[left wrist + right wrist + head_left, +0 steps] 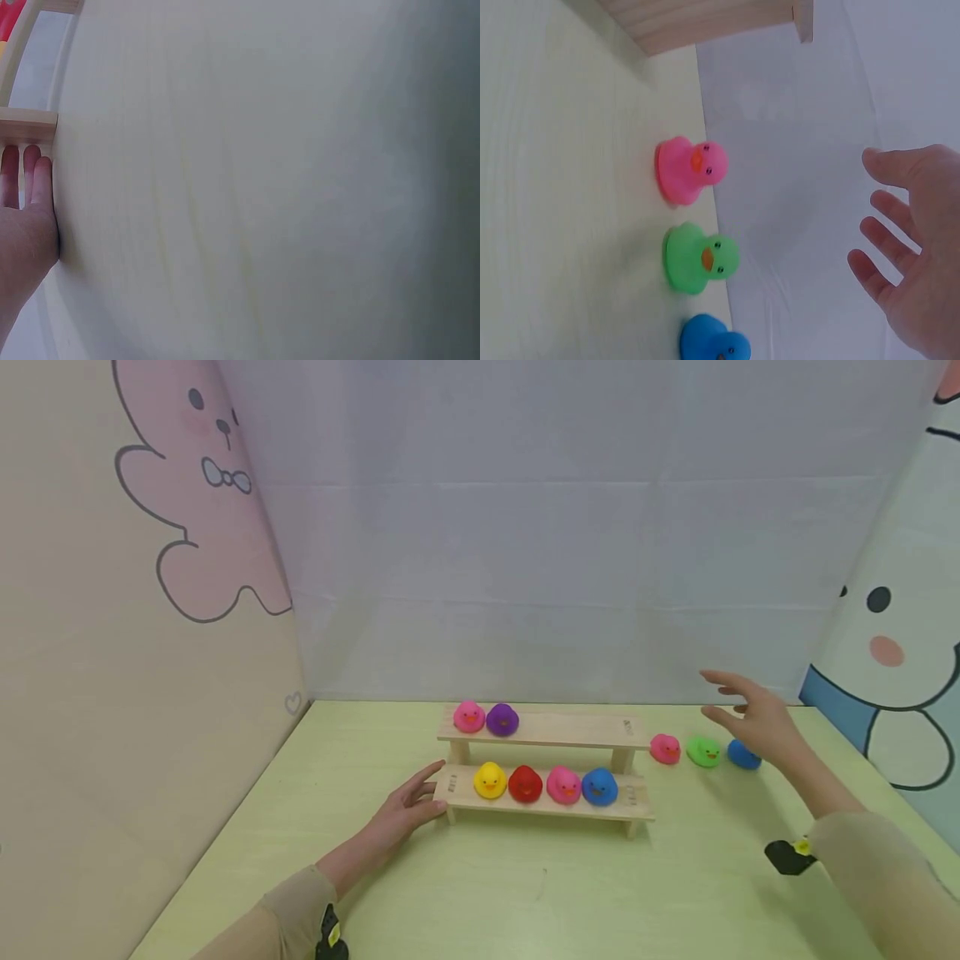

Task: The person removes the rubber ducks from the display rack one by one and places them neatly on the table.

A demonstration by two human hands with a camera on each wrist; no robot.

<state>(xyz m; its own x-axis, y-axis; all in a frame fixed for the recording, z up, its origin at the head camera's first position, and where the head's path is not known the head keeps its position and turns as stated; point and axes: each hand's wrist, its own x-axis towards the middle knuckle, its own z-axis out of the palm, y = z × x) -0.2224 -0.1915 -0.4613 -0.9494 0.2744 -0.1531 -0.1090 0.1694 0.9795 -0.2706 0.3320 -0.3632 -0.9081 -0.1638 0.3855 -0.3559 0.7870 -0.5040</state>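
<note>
A two-tier wooden stand (577,728) sits on the table. On its upper shelf are a pink duck (468,717) and a purple duck (502,720); the lower shelf bears a yellow duck (490,781), a red duck (525,784), another pink duck (564,785) and a blue duck (600,787). My left hand (405,812) is at the stand's left end, straight fingers against it. My right hand (753,720) hovers with nothing in it, fingers spread, over the loose ducks: a pink one (686,169), a green one (697,259) and a blue one (709,341).
The pale yellow table (480,893) reaches back to a white curtain (480,568). Printed cloth walls stand on both sides, with a pink bear (202,485) at left and a white figure (892,668) at right.
</note>
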